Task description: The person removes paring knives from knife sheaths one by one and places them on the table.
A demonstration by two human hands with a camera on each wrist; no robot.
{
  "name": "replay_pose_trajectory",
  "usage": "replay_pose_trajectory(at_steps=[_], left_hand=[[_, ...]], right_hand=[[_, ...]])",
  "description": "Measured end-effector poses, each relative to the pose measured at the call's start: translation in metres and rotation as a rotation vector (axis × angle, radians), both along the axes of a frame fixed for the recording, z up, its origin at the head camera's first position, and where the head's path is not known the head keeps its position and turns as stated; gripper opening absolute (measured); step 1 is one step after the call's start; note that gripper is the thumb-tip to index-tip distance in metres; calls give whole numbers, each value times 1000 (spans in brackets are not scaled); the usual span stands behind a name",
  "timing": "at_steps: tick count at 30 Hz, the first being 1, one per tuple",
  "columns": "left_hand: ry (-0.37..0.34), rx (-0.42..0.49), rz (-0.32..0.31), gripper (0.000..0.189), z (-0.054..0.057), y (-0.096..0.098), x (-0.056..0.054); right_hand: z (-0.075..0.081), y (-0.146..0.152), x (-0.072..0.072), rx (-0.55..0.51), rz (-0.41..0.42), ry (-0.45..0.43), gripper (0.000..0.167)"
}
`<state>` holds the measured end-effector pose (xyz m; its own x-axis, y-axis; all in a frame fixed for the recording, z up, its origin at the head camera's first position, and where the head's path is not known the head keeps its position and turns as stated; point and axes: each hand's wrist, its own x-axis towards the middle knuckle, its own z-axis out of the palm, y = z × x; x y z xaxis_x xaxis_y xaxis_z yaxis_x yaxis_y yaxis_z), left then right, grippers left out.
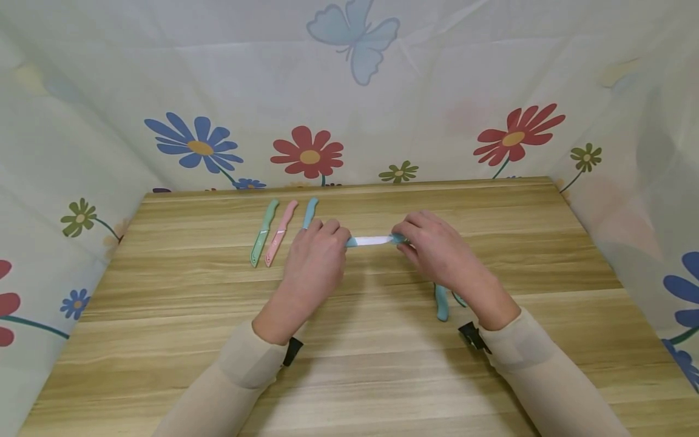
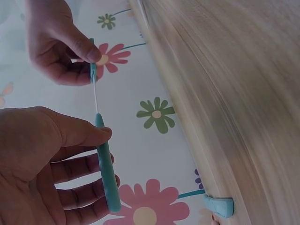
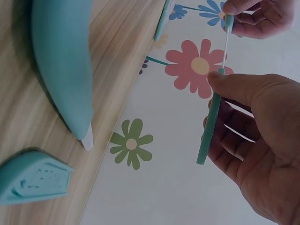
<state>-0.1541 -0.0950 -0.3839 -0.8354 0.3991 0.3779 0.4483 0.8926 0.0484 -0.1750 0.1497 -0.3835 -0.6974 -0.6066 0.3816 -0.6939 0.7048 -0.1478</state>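
Note:
Above the table, my left hand (image 1: 319,255) grips the blue handle (image 2: 107,164) of a small paring knife, thumb and fingers on opposite sides. Its white blade (image 1: 372,241) spans the gap between my hands. My right hand (image 1: 437,246) pinches a matching blue blade cover (image 3: 209,126), and the blade's tip end reaches the cover's mouth. Below my right wrist lie another blue paring knife (image 1: 441,302) and a separate blue cover (image 3: 40,178); the right hand and forearm partly hide them in the head view.
Left of my left hand, a green knife (image 1: 264,233) and a pink knife (image 1: 282,233) lie covered, side by side. A blue knife (image 1: 310,211) beside them is partly hidden by that hand. Flower-printed cloth (image 1: 437,133) stands around the wooden table (image 1: 349,376).

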Motion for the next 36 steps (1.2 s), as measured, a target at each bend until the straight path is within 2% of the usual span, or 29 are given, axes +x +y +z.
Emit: replay_pose_trajectory(at_steps=[22,28,36], left_hand=[[43,54,20,7,-3,-3,-2],[-9,64,33,7,-2,-1,-2],[-97,96,54,7,-1,5,-2]], right_hand=[[2,6,-2,0,-46,-41,22],[4,8,-1,8,-71,-71,22],[9,12,-1,6,-123,-180,22]])
